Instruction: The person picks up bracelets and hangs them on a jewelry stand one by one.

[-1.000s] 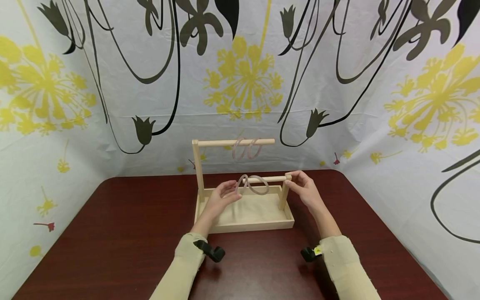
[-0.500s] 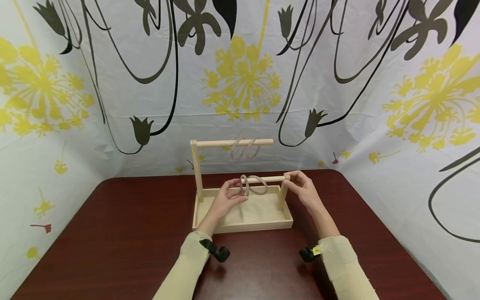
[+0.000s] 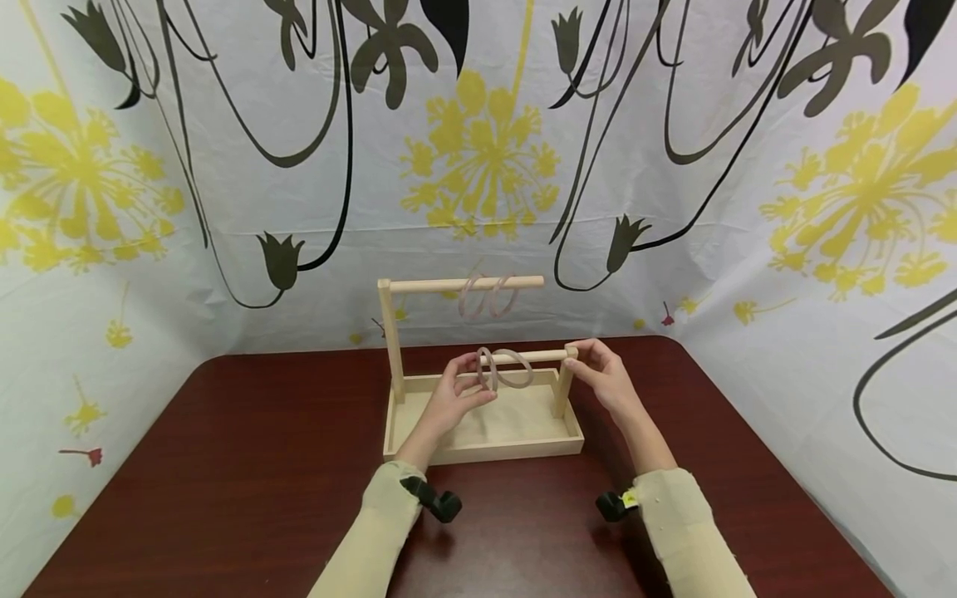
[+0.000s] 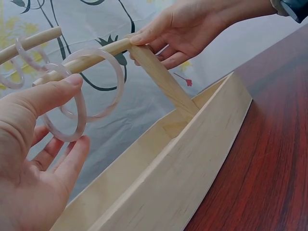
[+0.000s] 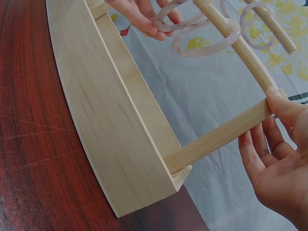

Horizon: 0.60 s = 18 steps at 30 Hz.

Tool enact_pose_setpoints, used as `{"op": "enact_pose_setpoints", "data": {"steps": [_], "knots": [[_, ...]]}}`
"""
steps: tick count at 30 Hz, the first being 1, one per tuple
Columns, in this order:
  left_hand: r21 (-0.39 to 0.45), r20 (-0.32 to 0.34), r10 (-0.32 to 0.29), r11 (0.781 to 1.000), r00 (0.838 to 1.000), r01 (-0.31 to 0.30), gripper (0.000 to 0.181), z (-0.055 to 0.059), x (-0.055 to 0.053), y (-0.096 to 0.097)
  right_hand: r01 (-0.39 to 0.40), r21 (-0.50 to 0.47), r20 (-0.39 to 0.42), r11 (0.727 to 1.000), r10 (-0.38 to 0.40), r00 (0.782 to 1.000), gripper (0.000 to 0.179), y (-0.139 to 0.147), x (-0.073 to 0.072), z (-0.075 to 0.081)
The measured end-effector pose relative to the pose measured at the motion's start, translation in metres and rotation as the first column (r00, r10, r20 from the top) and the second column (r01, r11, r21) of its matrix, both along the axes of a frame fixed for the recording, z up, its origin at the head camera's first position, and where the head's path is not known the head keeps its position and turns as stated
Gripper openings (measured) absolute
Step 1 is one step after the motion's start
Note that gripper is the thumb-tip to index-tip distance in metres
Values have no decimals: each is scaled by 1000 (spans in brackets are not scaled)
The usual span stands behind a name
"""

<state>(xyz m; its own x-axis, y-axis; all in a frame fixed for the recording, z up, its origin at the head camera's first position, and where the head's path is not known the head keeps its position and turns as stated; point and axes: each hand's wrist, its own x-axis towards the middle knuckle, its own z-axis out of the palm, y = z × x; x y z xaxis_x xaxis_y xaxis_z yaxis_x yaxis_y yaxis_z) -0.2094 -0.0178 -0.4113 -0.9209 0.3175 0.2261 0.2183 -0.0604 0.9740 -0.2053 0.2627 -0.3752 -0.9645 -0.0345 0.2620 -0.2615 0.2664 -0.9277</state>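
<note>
In the head view, my left hand point(image 3: 450, 403) pinches a pale pinkish translucent bangle point(image 4: 83, 113) between thumb and fingertips. This bangle is at the free end of the lower bar point(image 3: 549, 356) of a wooden bracelet stand, and the bar's tip appears to pass through it. Another bangle point(image 4: 120, 79) hangs on the same bar, just to the right. My right hand point(image 3: 609, 380) grips the top of the short post point(image 5: 224, 130), its thumb at the joint with the bar and its fingers behind the post.
Two more bangles point(image 3: 503, 297) hang from the higher bar point(image 3: 426, 286), carried by a tall post point(image 3: 395, 340) at the left. Both posts rise from a shallow wooden tray base point(image 3: 486, 454) on a dark red table point(image 3: 247, 465). A patterned cloth point(image 3: 463, 199) hangs behind.
My left hand has moved right with its bangle, bringing it to the free end of the lower bar. The right hand keeps its grip on the short post.
</note>
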Motion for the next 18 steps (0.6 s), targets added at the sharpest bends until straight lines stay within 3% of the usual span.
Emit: {"op": "enact_pose_setpoints", "data": {"steps": [6, 13, 18], "knots": [[4, 12, 6, 1000, 1000, -6, 70, -1, 0, 2, -5, -21, 22, 1000, 5, 1000, 35, -2, 1, 3], [-15, 10, 15, 1000, 1000, -15, 70, 0, 2, 3, -13, -19, 27, 1000, 13, 1000, 34, -9, 16, 21], [-26, 4, 14, 1000, 1000, -13, 71, -1, 1, 3, -14, -23, 26, 1000, 14, 1000, 35, -11, 20, 25]]}}
